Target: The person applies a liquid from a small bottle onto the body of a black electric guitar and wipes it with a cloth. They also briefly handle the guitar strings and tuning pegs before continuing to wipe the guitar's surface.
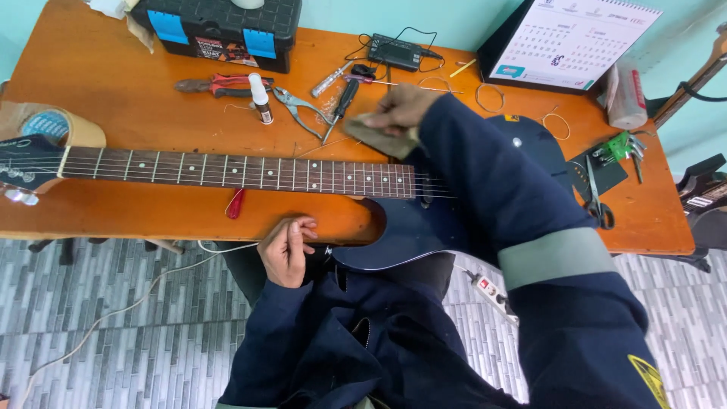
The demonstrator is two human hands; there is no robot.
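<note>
A dark blue electric guitar [394,227] lies flat across the orange table [136,220], its fretted neck [235,170] running left to the headstock [23,163]. My right hand [400,106] reaches over the guitar body and pinches a small tan cloth [385,138] near the upper end of the neck. At the table's front edge, my left hand [286,250] rests with fingers curled just below the neck, holding nothing that I can see. My dark blue sleeve hides much of the guitar body.
Behind the neck lie red-handled pliers [219,85], a small bottle [260,98], metal pliers [303,113] and a screwdriver [339,106]. A black toolbox [219,26] stands at the back, a desk calendar [568,42] back right, scissors [597,198] and hex keys [621,145] at right, a tape roll [45,121] at left.
</note>
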